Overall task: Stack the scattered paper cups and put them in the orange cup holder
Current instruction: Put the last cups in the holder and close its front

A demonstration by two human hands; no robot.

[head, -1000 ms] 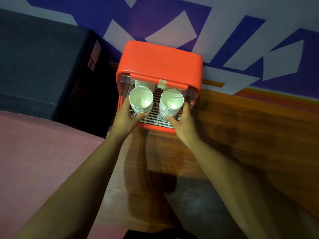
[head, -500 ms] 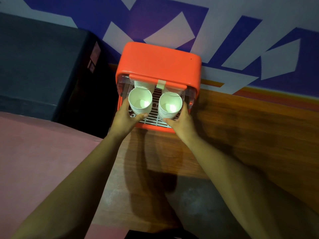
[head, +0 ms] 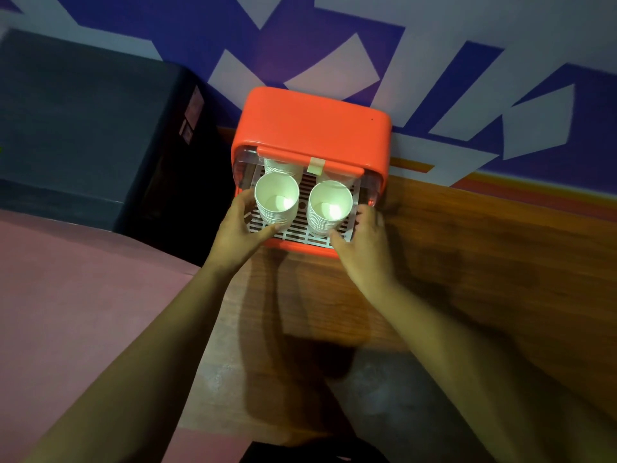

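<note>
Upper centre, inside the rounded orange plastic cup holder (head: 314, 125), the left hand (head: 238, 225) curls its fingers round the left stack of white paper cups (head: 276, 203), the right hand (head: 364, 242) round the right stack (head: 329, 208), two more cups (head: 280, 167) behind.

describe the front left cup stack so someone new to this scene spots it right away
Find the orange holder against the patterned wall; two tall cup stacks stand at the front of its white grille. The left stack is the one nearer the black box, with the left hand holding it.
</note>
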